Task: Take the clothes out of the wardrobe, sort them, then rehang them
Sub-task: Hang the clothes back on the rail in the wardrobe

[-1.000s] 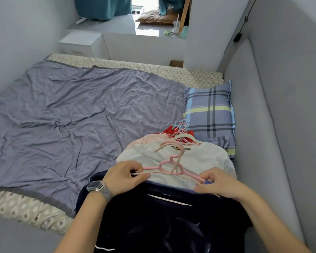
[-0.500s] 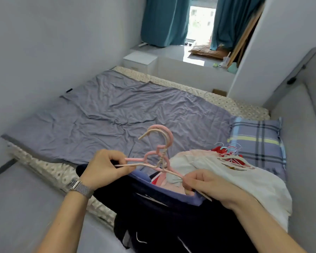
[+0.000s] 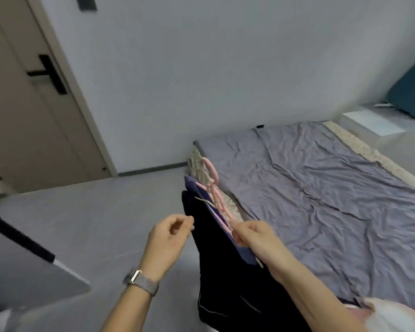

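Note:
A dark navy garment (image 3: 228,271) hangs from a pink hanger (image 3: 213,188), seen edge-on above the floor beside the bed. My right hand (image 3: 252,236) grips the hanger's near end together with the garment's purple-lined collar. My left hand (image 3: 170,233), with a watch on its wrist, is just left of the garment with its fingers curled; nothing shows in it. A corner of the white and pink clothes pile (image 3: 391,315) shows at the bottom right.
The bed with a rumpled grey cover (image 3: 321,188) fills the right side. A closed door with a black handle (image 3: 34,111) stands at the left. Grey floor (image 3: 106,224) lies between. A white bedside cabinet (image 3: 371,121) is far right.
I have turned left from the bed toward the door. The garment came off the pile and now hangs from my right hand. My left hand has let go of the hanger.

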`<control>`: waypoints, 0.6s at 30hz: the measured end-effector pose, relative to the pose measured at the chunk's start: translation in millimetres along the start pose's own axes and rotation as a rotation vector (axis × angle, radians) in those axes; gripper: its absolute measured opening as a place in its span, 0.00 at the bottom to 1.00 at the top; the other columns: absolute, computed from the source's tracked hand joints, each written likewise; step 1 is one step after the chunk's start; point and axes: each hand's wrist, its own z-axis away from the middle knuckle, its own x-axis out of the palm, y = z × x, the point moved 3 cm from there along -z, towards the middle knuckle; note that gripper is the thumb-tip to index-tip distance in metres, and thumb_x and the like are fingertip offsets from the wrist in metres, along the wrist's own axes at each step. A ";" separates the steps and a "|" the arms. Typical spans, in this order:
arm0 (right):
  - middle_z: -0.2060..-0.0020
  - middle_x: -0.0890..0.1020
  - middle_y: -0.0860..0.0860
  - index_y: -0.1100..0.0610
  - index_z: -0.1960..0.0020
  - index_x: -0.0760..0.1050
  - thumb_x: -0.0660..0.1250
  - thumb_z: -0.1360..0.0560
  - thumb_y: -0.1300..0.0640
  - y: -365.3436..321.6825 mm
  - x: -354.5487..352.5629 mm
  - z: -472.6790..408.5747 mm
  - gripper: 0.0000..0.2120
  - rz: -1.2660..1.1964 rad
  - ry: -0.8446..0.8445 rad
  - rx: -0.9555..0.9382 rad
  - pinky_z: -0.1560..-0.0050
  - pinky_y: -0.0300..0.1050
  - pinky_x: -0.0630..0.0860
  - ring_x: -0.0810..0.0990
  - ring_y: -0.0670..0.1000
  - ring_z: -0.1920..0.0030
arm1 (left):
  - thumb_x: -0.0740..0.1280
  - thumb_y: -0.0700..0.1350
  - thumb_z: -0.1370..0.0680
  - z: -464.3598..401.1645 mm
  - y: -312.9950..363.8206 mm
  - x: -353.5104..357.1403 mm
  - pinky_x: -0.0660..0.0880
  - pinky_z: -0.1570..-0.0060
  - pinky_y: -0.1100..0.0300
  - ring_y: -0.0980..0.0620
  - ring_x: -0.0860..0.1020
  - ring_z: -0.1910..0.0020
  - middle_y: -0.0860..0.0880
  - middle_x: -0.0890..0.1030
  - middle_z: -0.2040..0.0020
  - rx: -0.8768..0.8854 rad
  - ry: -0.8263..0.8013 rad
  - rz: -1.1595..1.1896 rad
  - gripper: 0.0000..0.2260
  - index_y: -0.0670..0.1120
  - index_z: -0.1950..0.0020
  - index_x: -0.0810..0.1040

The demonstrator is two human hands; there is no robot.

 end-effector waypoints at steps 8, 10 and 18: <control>0.78 0.64 0.51 0.59 0.70 0.67 0.61 0.20 0.57 -25.0 121.7 -45.4 0.20 0.008 -0.354 -0.057 0.73 0.40 0.54 0.60 0.47 0.74 | 0.57 0.45 0.19 10.4 -33.0 -44.1 0.73 0.63 0.68 0.62 0.76 0.61 0.53 0.80 0.58 -0.166 0.049 0.217 0.10 0.48 0.51 0.79; 0.76 0.63 0.52 0.58 0.71 0.67 0.62 0.20 0.55 -33.1 145.0 -54.6 0.21 0.005 -0.458 -0.052 0.72 0.43 0.52 0.59 0.49 0.72 | 0.58 0.46 0.19 3.6 -39.6 -65.0 0.73 0.64 0.68 0.59 0.77 0.60 0.53 0.80 0.59 -0.200 0.172 0.280 0.11 0.46 0.53 0.79; 0.80 0.64 0.49 0.53 0.79 0.64 0.64 0.23 0.56 -78.5 223.1 -90.8 0.26 0.086 -0.775 -0.101 0.74 0.41 0.55 0.60 0.48 0.75 | 0.63 0.45 0.21 -10.0 -47.0 -140.0 0.68 0.68 0.67 0.58 0.70 0.67 0.48 0.73 0.68 -0.232 0.580 0.364 0.11 0.42 0.61 0.74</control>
